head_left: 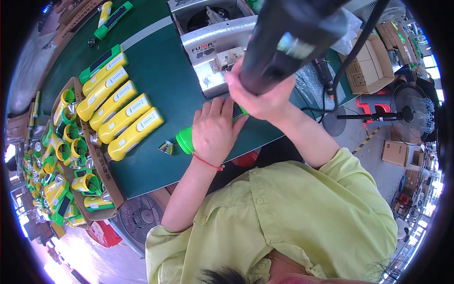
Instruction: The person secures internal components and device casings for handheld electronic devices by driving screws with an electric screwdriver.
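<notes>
My left hand [213, 128] lies over a green flashlight body [185, 140] on the table, fingers bent around it; most of the body is hidden beneath the palm. My right hand [266, 100] is closed around the lower end of a thick black corded electric screwdriver [276, 52], just right of my left hand. The screwdriver's tip is out of sight. Beside the green body sits a small shiny reflector [166, 147]. To the left, several yellow flashlights [137, 133] lie side by side in a slanting row, with a green-backed one [100, 64] at the far end.
A silver metal box machine [203, 71] stands beyond my hands. At the left edge, a cardboard box [113, 182] holds many yellow and green flashlight parts. On the right are an open carton [369, 66], a black cable [347, 61] and a standing fan [411, 113].
</notes>
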A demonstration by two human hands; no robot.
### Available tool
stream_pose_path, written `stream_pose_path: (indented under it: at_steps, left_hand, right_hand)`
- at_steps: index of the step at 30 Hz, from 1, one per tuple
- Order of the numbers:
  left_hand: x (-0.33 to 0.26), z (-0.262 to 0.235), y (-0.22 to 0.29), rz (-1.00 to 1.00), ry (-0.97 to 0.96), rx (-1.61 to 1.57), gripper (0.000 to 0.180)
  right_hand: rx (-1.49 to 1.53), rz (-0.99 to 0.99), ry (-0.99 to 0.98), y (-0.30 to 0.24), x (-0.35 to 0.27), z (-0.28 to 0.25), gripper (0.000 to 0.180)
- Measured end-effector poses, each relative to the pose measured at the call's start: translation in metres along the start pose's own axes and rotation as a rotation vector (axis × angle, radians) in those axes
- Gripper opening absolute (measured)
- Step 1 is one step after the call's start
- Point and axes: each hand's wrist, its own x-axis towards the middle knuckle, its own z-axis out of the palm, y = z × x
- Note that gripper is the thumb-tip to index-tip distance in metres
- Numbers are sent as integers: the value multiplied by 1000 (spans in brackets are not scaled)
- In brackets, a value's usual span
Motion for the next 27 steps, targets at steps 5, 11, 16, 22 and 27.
stream_pose_path:
  at_steps: [5,11,16,22,27]
  left_hand:
    - [0,0,-2,0,2,-33,45]
    - [3,-1,2,15,-37,-74,45]
    - [14,-3,14,15,18,-105,48]
    - [1,-33,-14,2,221,-133,44]
    - [10,-36,-2,34,243,-167,44]
  right_hand:
    - [-223,-210,-118,9,2,-11,76]
    - [303,16,189,-19,25,-24,9]
    - [124,-230,36,-16,54,-23,26]
    - [174,-126,11,-22,58,-23,8]
    - [320,8,30,-44,51,-20,51]
